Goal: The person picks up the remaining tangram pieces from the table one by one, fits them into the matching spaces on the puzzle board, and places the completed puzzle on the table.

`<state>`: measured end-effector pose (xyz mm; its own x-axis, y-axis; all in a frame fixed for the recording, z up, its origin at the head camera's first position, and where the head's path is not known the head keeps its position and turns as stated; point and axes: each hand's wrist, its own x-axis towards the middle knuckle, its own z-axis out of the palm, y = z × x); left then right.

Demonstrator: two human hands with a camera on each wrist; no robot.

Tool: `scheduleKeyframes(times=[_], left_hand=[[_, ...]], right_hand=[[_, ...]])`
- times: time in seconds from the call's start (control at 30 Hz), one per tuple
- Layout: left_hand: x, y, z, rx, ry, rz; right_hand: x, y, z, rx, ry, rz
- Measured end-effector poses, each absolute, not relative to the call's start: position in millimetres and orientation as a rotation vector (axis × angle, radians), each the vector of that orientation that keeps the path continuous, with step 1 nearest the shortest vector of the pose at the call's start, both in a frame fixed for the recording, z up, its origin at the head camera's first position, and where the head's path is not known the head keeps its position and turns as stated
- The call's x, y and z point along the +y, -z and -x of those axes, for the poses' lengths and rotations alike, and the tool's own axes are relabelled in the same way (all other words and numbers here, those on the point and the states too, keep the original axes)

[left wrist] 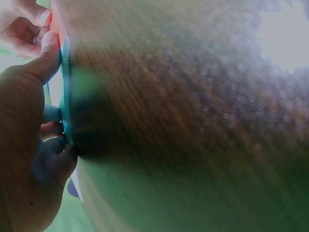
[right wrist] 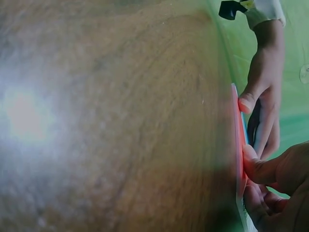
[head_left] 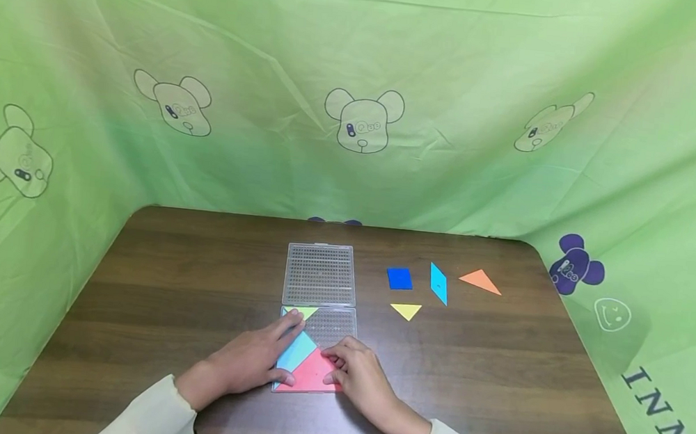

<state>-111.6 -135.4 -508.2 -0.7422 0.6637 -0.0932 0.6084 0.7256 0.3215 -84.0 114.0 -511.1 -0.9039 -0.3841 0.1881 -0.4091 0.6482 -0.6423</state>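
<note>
A clear, hinged plastic case lies unfolded on the table, its near half (head_left: 340, 322) holding flat tangram pieces. My left hand (head_left: 254, 359) rests over the left edge of that half, fingers spread, touching a light blue piece (head_left: 296, 353) and reaching a yellow-green triangle (head_left: 309, 311) at the top left corner. Its thumb lies on a large pink triangle (head_left: 310, 374) along the near side. With curled fingers and thumb, my right hand (head_left: 364, 379) pinches the pink triangle at its right part. In the right wrist view, the right thumb (right wrist: 258, 166) presses against the pink piece.
The case's far half (head_left: 320, 275) lies flat behind. To the right on the wooden table are a dark blue square (head_left: 399, 278), a blue parallelogram (head_left: 439, 284), an orange triangle (head_left: 481, 281) and a yellow triangle (head_left: 407, 311). Green cloth (head_left: 264, 41) hangs around the table.
</note>
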Motion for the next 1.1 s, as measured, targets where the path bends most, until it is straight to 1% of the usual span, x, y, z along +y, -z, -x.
scheduleKeyframes(times=[0.33, 0.5, 0.63, 0.77, 0.93, 1.1], left_hand=[[-135.5, 509.7, 112.8, 2.724, -0.4, -0.996], [-136.4, 510.6, 112.7, 2.724, -0.398, -0.997], [-136.8, 510.7, 112.3, 2.724, -0.399, -1.015], [-136.6, 508.8, 111.3, 2.714, -0.402, -1.013], [-136.4, 505.7, 111.6, 2.706, -0.413, -0.992], [-137.3, 506.9, 112.1, 2.696, -0.421, -0.988]], right_hand=[[117.0, 511.4, 88.2, -2.834, -1.208, -0.679], [126.1, 509.4, 97.4, -2.911, -1.438, -0.713], [144.0, 504.2, 111.5, -2.903, -1.563, -0.728], [174.2, 487.9, 138.1, -2.862, -1.345, -0.607], [226.9, 462.5, 189.7, -2.91, -0.997, -0.373], [275.6, 449.8, 235.6, -3.067, -0.741, -0.222]])
